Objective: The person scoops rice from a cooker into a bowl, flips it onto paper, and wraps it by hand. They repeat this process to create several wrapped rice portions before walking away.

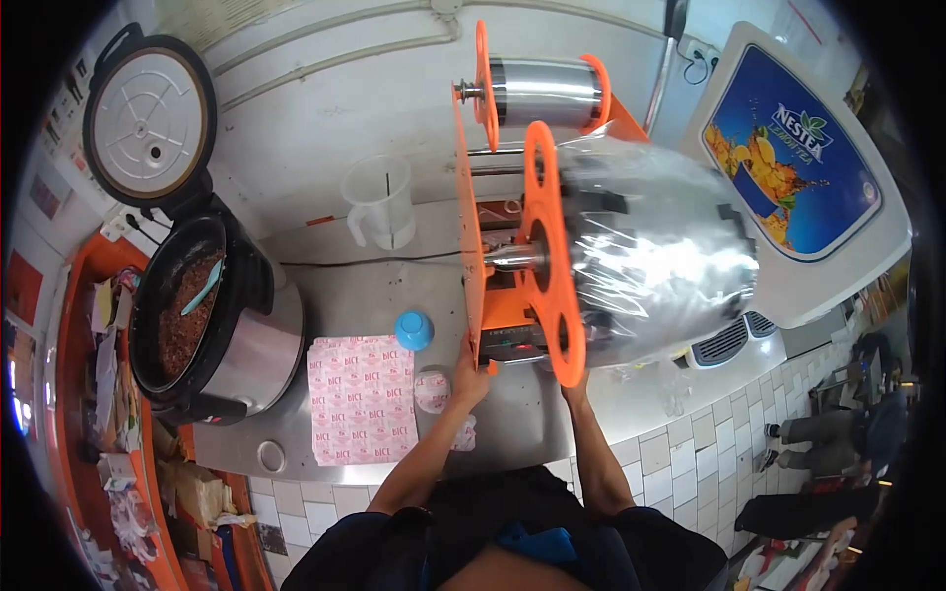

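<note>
Arms both stretch fwd from my body, elbows a bit bent. My left hand is up at the near bottom corner of the orange machine. My right hand is just beside it, tucked under the big orange disc.

Machine sits on the steel counter, right in front of both hands. It's orange w/ a flat side plate standing on edge. A fat film roll, shiny & see-thru, sticks out past my R hand, on the far side of the disc. A small steel roller sits farther off, at the back.

L hand: fingers curled, thumb & fingers pinch the bottom edge of the side plate. R hand: touches the low edge of the disc, but most of it is hid, so can't tell how far open it is.

Left of my L hand: a small pink lid just beside it, a blue cap near, then a stack of pink sheets. Well past those is a rice cooker w/ its top up. A clear jug stands far ahead of L hand. Right of R hand, past the roll, is a Nestea box.
</note>
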A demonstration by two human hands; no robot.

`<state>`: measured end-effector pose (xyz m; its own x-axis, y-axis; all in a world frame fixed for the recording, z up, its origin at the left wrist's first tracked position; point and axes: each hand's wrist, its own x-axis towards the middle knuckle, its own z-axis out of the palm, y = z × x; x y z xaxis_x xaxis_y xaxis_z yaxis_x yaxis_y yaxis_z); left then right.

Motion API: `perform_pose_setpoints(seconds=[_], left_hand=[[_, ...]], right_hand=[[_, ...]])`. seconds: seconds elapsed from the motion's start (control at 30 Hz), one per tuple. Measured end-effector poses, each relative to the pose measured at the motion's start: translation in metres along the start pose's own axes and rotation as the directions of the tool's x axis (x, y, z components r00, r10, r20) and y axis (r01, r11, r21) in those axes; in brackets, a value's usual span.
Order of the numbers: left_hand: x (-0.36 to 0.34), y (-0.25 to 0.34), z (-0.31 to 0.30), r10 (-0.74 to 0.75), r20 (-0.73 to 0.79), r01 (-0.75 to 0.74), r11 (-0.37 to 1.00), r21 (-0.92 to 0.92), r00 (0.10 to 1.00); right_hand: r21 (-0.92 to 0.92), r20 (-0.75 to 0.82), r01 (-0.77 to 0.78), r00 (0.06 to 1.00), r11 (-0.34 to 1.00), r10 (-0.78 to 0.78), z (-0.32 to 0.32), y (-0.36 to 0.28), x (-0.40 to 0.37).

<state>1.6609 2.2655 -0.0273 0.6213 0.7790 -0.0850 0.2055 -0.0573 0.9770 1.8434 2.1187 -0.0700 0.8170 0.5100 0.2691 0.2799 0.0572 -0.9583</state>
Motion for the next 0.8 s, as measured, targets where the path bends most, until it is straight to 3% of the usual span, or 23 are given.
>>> perform_pose_setpoints(seconds=[0.07,0.1,0.17,0.2,0.23,0.37,0.5,0.6,0.67,0.7,0.77,0.8], left_hand=[[0.008,0.024,-0.002,0.044,-0.074,-0.050,0.996,-0.080,0.996],[0.009,0.055,-0.011,0.030,-0.058,-0.027,0.998,0.055,0.998],[0.035,0.024,-0.015,0.086,-0.025,-0.084,0.995,0.046,0.996],[0.050,0.014,-0.017,0.150,-0.004,-0.150,0.988,0.039,0.989],[0.049,0.027,-0.017,0.103,0.000,-0.103,0.995,-0.001,0.995],[0.075,-0.008,0.011,0.222,-0.131,-0.207,0.971,0.117,0.966],[0.081,-0.004,0.014,0.182,-0.107,-0.183,0.983,-0.002,0.977],[0.090,-0.003,0.010,0.237,-0.081,-0.237,0.971,0.009,0.968],[0.091,0.001,0.007,0.132,-0.015,-0.132,0.991,0.003,0.991],[0.093,0.006,0.006,0.108,-0.032,-0.108,0.994,-0.001,0.994],[0.080,0.014,-0.002,0.114,-0.004,-0.113,0.986,0.125,0.993],[0.054,0.023,-0.012,0.086,-0.020,-0.083,0.988,0.129,0.996]], right_hand=[[0.249,0.029,-0.139,0.990,0.959,0.136,0.014,-0.012,0.023],[0.229,-0.001,-0.151,0.988,0.962,0.155,0.022,-0.022,0.030],[0.205,-0.032,-0.170,0.983,0.964,0.180,0.026,-0.030,0.040],[0.116,-0.072,-0.075,0.994,0.990,0.083,0.033,-0.024,0.051],[0.020,-0.099,0.002,0.995,1.000,0.000,0.038,-0.016,0.051],[0.131,-0.131,-0.034,0.990,0.991,0.051,0.038,0.006,0.088],[0.047,-0.108,-0.072,0.991,0.996,0.077,0.035,0.001,0.092],[0.130,-0.109,-0.103,0.987,0.986,0.117,0.038,-0.002,0.096],[0.050,-0.159,-0.038,0.986,0.998,0.046,0.041,0.003,0.098],[0.045,-0.135,-0.055,0.989,0.998,0.060,0.039,0.000,0.101],[-0.202,-0.070,-0.106,0.993,0.974,0.094,0.031,-0.013,0.091],[-0.203,-0.046,-0.123,0.992,0.971,0.116,0.031,-0.028,0.073]])
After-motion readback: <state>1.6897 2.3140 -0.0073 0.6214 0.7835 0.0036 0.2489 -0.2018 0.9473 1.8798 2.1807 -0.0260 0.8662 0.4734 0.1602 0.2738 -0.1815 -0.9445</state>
